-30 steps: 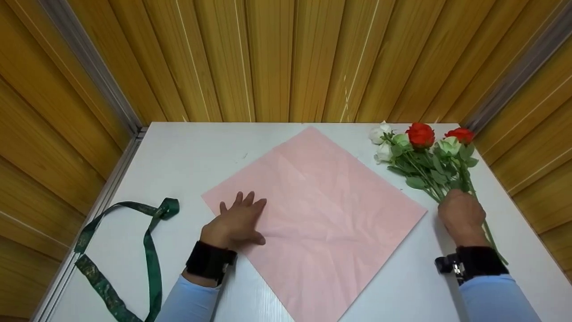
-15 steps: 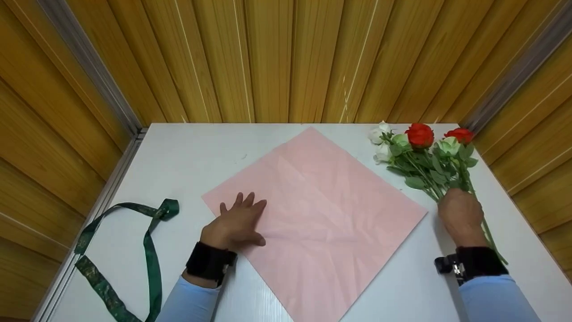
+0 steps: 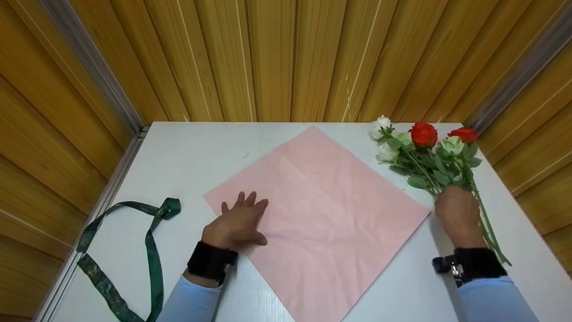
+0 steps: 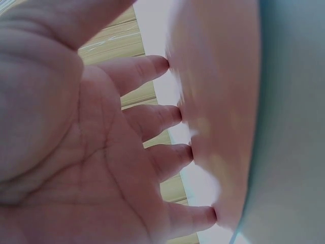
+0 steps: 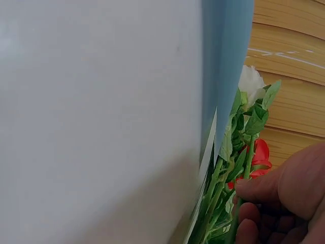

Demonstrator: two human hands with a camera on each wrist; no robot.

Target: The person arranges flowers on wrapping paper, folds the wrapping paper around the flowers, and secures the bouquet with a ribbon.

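Note:
A square sheet of pink wrapping paper (image 3: 330, 201) lies flat on the table, turned like a diamond. On its left side rests my left hand (image 3: 235, 223), fingers spread; in the left wrist view, the fingertips (image 4: 185, 151) touch the paper. At the right lie several flowers: red roses (image 3: 423, 134), white roses (image 3: 380, 127) and pale green ones (image 3: 452, 145). My right hand (image 3: 458, 217) is at their stems. The right wrist view shows thumb and fingers pinching a green rose stem (image 5: 249, 160). Which bloom it carries is unclear, and the hand covers part of the bunch.
A dark green ribbon (image 3: 154, 264) lies loosely bent on the left of the white table (image 3: 187, 156), running out of view at the bottom. Wood-look panels (image 3: 268, 62) stand behind the table and on both sides.
My right hand has shifted slightly left at the stems, and the upper white rose has risen a little. The left hand and the paper have stayed in place.

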